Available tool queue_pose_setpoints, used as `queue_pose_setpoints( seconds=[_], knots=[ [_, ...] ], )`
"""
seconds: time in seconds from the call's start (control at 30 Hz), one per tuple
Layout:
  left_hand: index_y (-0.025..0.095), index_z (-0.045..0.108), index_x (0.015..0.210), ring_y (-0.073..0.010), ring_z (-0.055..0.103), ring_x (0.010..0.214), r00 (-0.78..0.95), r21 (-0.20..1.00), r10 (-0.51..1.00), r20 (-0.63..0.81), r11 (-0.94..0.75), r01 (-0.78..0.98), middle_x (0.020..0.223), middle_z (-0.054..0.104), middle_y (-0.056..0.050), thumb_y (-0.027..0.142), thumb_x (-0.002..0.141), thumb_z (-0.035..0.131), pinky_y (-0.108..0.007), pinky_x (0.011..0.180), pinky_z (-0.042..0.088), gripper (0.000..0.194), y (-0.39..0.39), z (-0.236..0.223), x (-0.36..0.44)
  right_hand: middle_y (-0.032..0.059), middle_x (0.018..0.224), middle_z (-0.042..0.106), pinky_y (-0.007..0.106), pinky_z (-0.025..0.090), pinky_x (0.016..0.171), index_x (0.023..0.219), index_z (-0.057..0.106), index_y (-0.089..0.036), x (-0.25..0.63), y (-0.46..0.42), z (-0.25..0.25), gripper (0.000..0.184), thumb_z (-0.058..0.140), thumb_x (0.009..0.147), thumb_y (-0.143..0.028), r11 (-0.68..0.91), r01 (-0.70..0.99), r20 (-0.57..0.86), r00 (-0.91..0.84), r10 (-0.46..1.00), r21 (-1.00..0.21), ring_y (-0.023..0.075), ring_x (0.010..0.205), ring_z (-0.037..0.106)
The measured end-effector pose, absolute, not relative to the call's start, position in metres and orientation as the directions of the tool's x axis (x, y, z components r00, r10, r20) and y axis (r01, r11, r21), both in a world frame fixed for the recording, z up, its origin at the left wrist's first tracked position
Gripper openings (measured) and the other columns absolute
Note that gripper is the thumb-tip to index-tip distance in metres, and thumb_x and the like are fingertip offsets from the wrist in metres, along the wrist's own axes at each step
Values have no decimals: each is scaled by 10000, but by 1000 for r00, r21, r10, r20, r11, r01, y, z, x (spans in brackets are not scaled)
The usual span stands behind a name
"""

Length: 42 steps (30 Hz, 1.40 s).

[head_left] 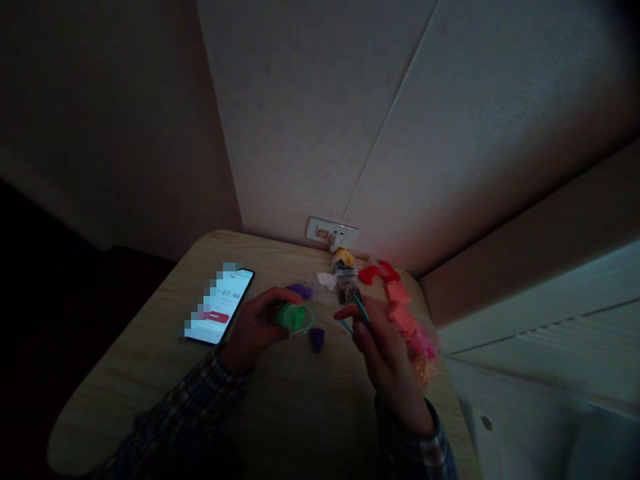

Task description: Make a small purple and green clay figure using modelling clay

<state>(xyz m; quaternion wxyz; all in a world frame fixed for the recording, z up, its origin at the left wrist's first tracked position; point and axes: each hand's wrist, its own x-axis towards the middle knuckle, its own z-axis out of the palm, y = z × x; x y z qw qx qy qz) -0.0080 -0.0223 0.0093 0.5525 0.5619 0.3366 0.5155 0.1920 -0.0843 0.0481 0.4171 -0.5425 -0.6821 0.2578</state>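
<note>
My left hand (257,327) is wrapped round a small clear tub (308,321) with a bright green, clay-like lump (295,317) inside. In my right hand (383,347) is a thin teal tool (362,309), pinched between the fingers; its exact kind is too dark to make out. A dark purple lump (317,339) lies on the table just right of the tub. Behind my left fingers sits another purple piece (301,291). Past my right fingertips are a small clear bag with dark contents (349,288) and a white piece (327,281).
A lit phone (220,307) showing a timer lies on the wooden table (130,373) at left. Red (383,272), coral (400,313), pink (423,343) and orange (424,370) packets line the right edge. A yellow lump (343,257) sits below a wall socket (332,231).
</note>
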Motion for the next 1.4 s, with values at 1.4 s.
queue_pose_setpoints(
  seconds=[1.4],
  knots=[
    [202,696,778,-209,635,757,260,972,954,151,-95,-216,811,690,-47,189,493,839,-289,674,522,320,-24,11,-3,-26,669,335,235,272,488,683,521,-207,170,-79,43,251,585,821,-407,-37,-569,64,-157,986,-821,117,570,295]
  ],
)
